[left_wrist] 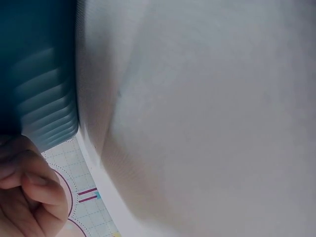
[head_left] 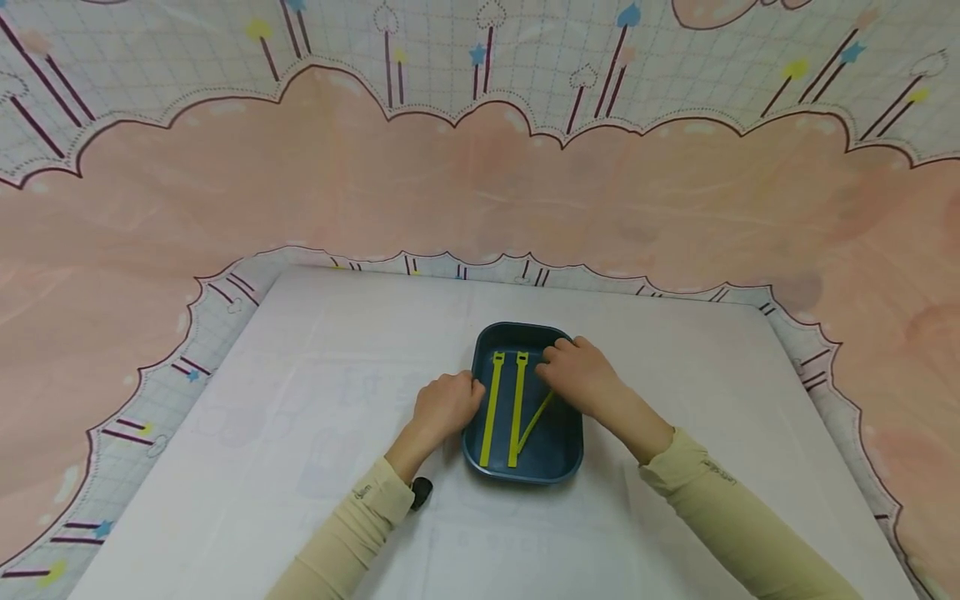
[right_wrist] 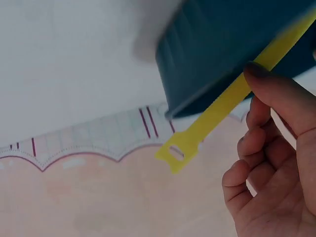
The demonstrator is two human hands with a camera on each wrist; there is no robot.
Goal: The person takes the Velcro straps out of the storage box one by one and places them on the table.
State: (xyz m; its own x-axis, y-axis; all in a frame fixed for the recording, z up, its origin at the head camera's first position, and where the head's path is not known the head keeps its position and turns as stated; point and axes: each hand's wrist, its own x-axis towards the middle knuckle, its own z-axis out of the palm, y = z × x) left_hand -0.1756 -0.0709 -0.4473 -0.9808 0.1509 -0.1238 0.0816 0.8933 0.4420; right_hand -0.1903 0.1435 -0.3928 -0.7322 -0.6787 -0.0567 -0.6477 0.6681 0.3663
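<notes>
While the right hand (head_left: 581, 375) pinches a flat, yellow slotted strap (head_left: 536, 422) at two o'clock over a dark-blue rounded plastic tray (head_left: 553, 460), the left hand (head_left: 447, 406) grips the rim at nine. That strap (light and bendy, I'd guess) should handle best near its head. Beneath lies a white-covered tabletop (head_left: 300, 400), peach cloud-patterned cloth (head_left: 420, 192) beyond at twelve.

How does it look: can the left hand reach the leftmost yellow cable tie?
Probably yes: the left hand is at the tray's rim beside that cable tie; only the rim seems between.
</notes>
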